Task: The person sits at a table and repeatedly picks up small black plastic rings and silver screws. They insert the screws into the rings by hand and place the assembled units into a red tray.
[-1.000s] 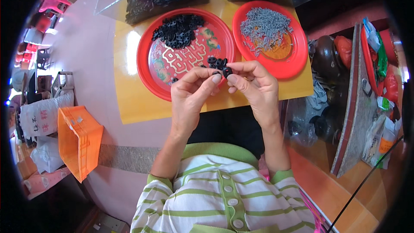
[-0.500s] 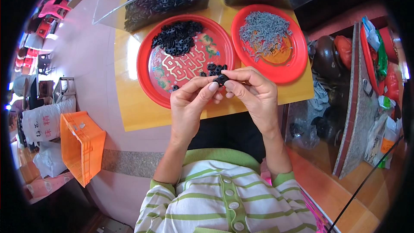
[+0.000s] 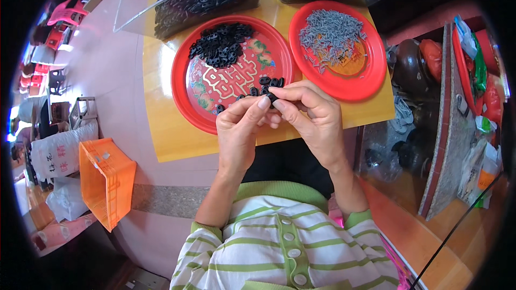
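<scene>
My left hand (image 3: 240, 123) and my right hand (image 3: 312, 115) meet over the near rim of a round red tray (image 3: 179, 99). Between their thumbs and fingertips they pinch a small black plastic piece (image 3: 271, 96), mostly covered by the fingers. Just beyond the fingertips, several black two-holed pieces (image 3: 264, 81) lie loose on the tray. A heap of similar black pieces (image 3: 223, 45) fills the tray's far side. To the right, a red plate (image 3: 371, 78) bears a pile of small grey screws (image 3: 332, 35).
Both the tray and plate rest on a yellow table (image 3: 166, 147). Clear plastic bins (image 3: 209, 8) of black parts stand along its far edge. An orange crate (image 3: 126, 182) is on the floor at left, near a white sack (image 3: 64, 150). A stone-edged shelf (image 3: 438, 139) stands at right.
The black piece has turned slightly and is more covered by my fingertips. My hands stay together near the same spot; the whole view has shifted a little.
</scene>
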The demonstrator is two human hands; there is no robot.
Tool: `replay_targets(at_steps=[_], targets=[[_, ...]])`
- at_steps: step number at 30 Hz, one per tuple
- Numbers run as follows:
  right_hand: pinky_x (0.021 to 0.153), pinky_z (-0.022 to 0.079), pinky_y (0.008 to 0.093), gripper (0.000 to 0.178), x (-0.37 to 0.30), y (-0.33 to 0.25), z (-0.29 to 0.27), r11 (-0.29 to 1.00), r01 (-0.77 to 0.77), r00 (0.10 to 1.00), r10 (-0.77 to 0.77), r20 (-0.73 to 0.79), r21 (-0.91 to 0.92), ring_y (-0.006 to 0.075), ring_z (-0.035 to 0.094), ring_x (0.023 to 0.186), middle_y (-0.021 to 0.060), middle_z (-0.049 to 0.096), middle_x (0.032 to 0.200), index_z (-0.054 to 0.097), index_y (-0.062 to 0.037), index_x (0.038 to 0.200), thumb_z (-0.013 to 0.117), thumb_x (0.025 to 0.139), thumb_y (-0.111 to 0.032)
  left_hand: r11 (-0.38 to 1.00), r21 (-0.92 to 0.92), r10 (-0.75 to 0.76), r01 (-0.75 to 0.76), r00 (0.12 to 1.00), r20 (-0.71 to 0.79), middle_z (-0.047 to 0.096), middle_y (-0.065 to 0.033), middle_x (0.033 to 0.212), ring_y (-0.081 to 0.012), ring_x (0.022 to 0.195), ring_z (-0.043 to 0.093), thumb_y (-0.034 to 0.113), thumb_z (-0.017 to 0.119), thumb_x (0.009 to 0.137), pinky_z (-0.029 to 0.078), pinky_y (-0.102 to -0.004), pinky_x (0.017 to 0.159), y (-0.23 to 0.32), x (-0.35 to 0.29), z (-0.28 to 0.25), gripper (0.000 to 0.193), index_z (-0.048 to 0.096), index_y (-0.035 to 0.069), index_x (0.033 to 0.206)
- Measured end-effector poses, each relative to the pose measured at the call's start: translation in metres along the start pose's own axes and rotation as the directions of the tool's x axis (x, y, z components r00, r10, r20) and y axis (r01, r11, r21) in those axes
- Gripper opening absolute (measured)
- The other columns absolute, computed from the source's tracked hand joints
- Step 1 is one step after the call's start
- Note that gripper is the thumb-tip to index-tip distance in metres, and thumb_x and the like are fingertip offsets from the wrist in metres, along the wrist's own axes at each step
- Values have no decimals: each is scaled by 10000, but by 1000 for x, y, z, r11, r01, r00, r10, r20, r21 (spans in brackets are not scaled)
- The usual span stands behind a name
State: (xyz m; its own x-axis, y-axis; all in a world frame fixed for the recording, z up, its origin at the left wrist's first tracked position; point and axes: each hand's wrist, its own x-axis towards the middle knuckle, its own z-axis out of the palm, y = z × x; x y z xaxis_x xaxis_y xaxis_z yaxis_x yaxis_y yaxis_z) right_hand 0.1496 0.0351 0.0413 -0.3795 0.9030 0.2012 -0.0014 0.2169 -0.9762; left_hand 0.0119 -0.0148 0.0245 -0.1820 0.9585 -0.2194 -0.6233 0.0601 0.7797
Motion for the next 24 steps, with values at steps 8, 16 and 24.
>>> replay_targets(at_steps=[8,16,24], targets=[[659,501,263,322,1,3,4,959,165,978,-188,-85,-229,154,608,785,62,593,889,631,-35,1003,738,699,-21,978,-190,-103,88,992,-72,602,-11,821,-74,723,506,156,584,892,411,-240,700,0,-2,16,143,631,26,928],[648,495,279,342,5,-8,0,948,212,970,-234,-69,-236,178,598,781,63,586,880,641,-75,1036,733,707,-49,933,-321,-188,160,980,-59,617,-24,899,-116,854,574,183,566,898,424,-259,771,5,-5,29,142,601,54,946],[657,459,236,328,13,-3,-7,978,182,977,-191,-93,-101,123,558,782,41,571,892,656,-66,1049,727,728,-54,934,-336,-125,120,992,5,599,-37,1006,-130,959,566,164,541,917,440,-286,836,8,1,39,183,575,39,1047]])
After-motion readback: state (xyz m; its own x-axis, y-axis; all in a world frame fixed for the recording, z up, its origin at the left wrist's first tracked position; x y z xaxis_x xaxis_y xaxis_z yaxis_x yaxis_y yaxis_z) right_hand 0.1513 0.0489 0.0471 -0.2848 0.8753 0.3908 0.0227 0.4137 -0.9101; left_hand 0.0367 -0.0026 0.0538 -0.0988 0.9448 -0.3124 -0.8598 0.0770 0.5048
